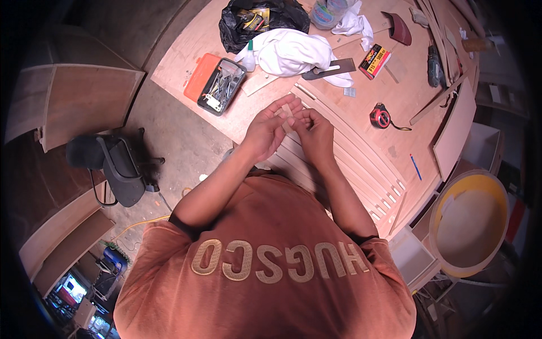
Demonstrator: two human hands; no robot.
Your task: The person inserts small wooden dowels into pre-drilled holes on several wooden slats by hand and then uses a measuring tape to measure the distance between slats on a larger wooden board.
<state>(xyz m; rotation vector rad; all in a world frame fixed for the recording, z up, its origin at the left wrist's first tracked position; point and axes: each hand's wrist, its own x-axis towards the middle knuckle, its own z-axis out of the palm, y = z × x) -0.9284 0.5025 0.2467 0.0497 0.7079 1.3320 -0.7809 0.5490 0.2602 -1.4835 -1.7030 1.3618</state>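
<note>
Being held, head view: one small flat wooden piece (287,110), pinched by fingertips of left hand (265,133) and right hand (316,134), above the upper-left end of long wooden strips (355,156) (parallel, count unclear). One orange-lidded box (201,73) is placed left of strips; one tape measure (380,116) right, bare plywood (362,123) left between.

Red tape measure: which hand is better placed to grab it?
Right, likely: the right hand is nearer the tape measure, the left hand farther away. Both hold a small pale piece, though.
</note>
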